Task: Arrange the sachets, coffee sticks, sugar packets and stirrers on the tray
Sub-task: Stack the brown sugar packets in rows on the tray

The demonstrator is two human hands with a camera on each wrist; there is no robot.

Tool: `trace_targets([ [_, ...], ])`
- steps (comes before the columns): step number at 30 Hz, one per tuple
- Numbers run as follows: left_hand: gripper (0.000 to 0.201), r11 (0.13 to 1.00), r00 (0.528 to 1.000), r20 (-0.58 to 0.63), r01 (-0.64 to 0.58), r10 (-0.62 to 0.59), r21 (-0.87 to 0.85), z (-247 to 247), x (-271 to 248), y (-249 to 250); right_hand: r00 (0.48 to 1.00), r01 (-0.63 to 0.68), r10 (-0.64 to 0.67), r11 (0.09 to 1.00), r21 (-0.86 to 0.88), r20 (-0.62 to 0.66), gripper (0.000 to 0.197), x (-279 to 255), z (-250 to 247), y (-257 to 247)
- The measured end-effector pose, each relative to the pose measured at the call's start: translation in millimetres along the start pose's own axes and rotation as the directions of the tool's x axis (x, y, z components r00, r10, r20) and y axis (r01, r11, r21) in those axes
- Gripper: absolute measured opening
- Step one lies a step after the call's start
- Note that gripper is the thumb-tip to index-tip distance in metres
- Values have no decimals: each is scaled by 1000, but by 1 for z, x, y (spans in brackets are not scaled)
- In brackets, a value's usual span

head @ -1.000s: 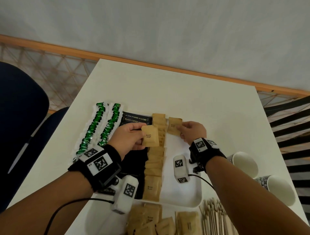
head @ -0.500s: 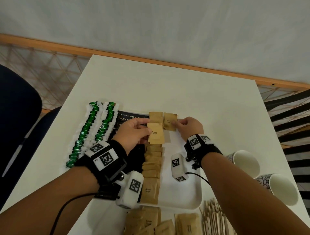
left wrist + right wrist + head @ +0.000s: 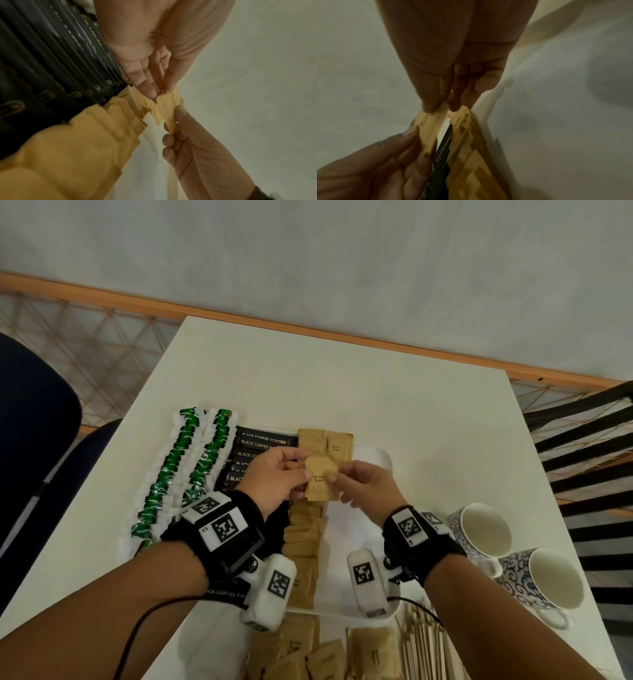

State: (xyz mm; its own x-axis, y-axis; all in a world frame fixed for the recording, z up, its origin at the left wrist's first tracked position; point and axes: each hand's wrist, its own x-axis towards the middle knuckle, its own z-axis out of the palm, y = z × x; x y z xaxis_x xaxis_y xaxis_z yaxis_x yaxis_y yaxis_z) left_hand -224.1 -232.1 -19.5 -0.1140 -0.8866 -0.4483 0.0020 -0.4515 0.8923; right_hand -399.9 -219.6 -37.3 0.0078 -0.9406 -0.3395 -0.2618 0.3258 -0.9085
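Sugar packet (image 3: 320, 483), brown paper printed "Brown Sugar", is held above the white tray (image 3: 375, 455) in the head view, over the column of brown sugar packets (image 3: 305, 529) that runs near to far along the tray. Left hand (image 3: 275, 479) pinches its left edge with thumb and curled fingers; right hand (image 3: 364, 486) pinches its upper right corner. Both hands cover parts of the packet, and the left wrist rig hides much of the black coffee sticks (image 3: 260, 445) lying left of the column. A second brown packet (image 3: 339, 447) lies flat at the tray's far end. Green-and-white sachets (image 3: 178, 467) lie in two rows on the white table (image 3: 342, 378), left of the tray. Loose sugar packets (image 3: 308, 655) and wooden stirrers (image 3: 428, 645) at the near edge are cut off by the frame. Two patterned cups (image 3: 513, 556) stand right of the tray.

Left wrist view, blurred: left fingers (image 3: 149, 86) and thumb close on one end of the packet (image 3: 167, 108); the right hand (image 3: 192, 148) grips the other end.

Right wrist view, dark and blurred: right thumb and fingertips (image 3: 453, 104) pinch the packet (image 3: 429, 128); the left hand (image 3: 385, 162) holds its near side.
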Motion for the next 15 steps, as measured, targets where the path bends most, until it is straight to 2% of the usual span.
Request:
trace_targets([
  [3, 27, 1000, 1000, 12, 10, -10, 4, 5, -4, -1, 999, -34, 34, 999, 32, 4, 7, -1, -5, 6],
  [7, 22, 999, 1000, -11, 24, -24, -22, 1, -7, -1, 990, -71, 70, 997, -6, -122, 9, 11, -18, 11],
  [15, 19, 998, 998, -34, 48, -49, -47, -9, -6, -2, 971, -121, 61, 960, -254, -232, 12, 44, -15, 16],
])
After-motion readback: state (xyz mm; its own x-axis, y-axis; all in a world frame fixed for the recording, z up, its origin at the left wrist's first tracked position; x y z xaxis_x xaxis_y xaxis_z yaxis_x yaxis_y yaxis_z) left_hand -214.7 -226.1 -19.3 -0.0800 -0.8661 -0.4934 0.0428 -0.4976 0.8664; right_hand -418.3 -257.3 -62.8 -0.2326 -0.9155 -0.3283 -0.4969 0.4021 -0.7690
